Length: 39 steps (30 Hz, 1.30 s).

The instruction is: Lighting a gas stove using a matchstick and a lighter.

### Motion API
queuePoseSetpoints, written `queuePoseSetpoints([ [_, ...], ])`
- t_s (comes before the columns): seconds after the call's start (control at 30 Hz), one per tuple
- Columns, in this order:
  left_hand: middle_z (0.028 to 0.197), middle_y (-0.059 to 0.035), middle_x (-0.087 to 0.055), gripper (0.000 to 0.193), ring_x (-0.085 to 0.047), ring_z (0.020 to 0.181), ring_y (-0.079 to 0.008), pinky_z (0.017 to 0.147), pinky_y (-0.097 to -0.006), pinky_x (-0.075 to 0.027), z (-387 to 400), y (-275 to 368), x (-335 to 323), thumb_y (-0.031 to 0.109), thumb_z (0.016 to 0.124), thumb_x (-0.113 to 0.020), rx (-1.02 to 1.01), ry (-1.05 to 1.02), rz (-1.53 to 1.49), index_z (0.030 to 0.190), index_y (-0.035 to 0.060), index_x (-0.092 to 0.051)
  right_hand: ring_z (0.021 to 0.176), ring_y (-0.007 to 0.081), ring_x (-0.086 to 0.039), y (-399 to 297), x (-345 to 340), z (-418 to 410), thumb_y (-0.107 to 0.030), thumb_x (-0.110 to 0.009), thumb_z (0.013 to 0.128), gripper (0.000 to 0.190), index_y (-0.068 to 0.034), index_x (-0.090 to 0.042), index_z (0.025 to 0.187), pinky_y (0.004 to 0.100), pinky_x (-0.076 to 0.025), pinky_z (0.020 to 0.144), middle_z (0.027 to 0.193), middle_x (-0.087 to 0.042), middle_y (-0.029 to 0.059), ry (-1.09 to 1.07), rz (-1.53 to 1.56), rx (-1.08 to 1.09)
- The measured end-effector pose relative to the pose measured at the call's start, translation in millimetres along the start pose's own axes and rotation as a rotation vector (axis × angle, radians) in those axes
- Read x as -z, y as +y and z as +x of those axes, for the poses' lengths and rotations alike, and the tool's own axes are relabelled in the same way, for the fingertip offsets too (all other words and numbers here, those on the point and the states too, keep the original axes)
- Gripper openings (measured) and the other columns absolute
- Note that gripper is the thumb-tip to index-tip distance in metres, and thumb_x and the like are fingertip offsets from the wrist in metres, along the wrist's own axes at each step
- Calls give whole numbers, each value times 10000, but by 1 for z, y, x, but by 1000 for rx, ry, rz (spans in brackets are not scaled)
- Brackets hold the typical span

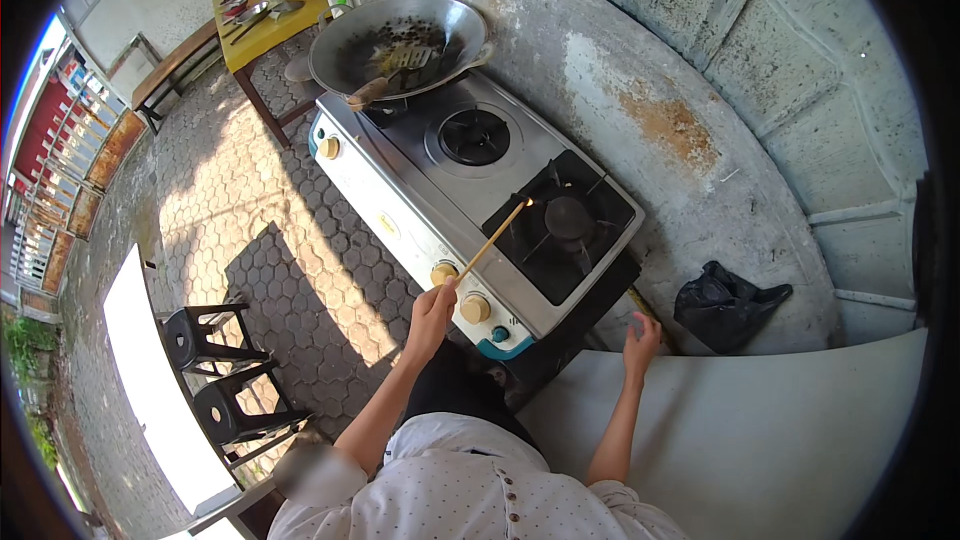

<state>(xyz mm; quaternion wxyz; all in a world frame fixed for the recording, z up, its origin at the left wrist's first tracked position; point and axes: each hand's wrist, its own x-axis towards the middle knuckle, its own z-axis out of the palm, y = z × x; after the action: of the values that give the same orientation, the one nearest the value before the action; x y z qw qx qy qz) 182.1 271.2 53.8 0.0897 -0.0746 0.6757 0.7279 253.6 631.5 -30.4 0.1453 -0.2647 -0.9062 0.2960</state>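
My left hand (429, 326) grips the lower end of a thin wooden stick (491, 241). Its far tip is charred and bears a small flame, above the left edge of the right-hand burner (568, 217) of a gas stove (397, 157). The fingers are close to a cream control knob (444, 274); whether they touch it I cannot tell. A second cream knob (475, 309) sits to the right of that hand. My right hand (642, 341) holds nothing, its fingers apart, beside the edge of a white tabletop (750, 420). No flame shows clearly on the burner itself.
A large wok (330, 52) with dark oil and a slotted spatula (409, 60) rests on the stove's far-left burner. Behind the stove runs a stained concrete ledge (600, 82). A black plastic bag (727, 307) lies at right. Black stools (217, 337) and a yellow-topped table (259, 41) stand leftward.
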Motion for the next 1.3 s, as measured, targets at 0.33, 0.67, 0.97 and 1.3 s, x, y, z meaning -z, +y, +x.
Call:
queuePoseSetpoints([
  [0.33, 502, 63, -262, 417, -217, 442, -45, 410, -223, -172, 43, 23, 122, 375, 891, -413, 4, 131, -74, 558, 132, -356, 736, 150, -491, -193, -48, -58, 4, -542, 718, 164, -61, -596, 858, 268, -396, 590, 823, -508, 44, 48, 362, 120],
  [0.67, 517, 54, -301, 428, -263, 448, -35, 401, -219, -211, 133, 33, 259, 362, 905, -382, -32, 54, 60, 575, 88, -387, 697, 199, -504, -381, -187, -86, -11, -554, 708, 144, -60, -595, 837, 289, -404, 609, 812, -533, 75, -187, 455, 344],
  [0.97, 493, 19, -302, 456, -277, 478, -67, 428, -262, -236, 229, 45, 333, 353, 899, -397, -51, 98, 179, 602, 9, -424, 604, 131, -510, -455, -275, -82, -22, -559, 724, 142, -72, -603, 850, 245, -387, 507, 757, -552, 39, -314, 475, 363],
  [1.3, 497, 6, -325, 466, -288, 491, -77, 439, -279, -248, 331, 50, 377, 351, 901, -390, -100, 76, 251, 600, -4, -414, 614, 189, -554, -493, -362, -55, -193, -606, 751, 245, -83, -560, 965, 307, -443, 574, 734, -572, 59, -520, 131, 301],
])
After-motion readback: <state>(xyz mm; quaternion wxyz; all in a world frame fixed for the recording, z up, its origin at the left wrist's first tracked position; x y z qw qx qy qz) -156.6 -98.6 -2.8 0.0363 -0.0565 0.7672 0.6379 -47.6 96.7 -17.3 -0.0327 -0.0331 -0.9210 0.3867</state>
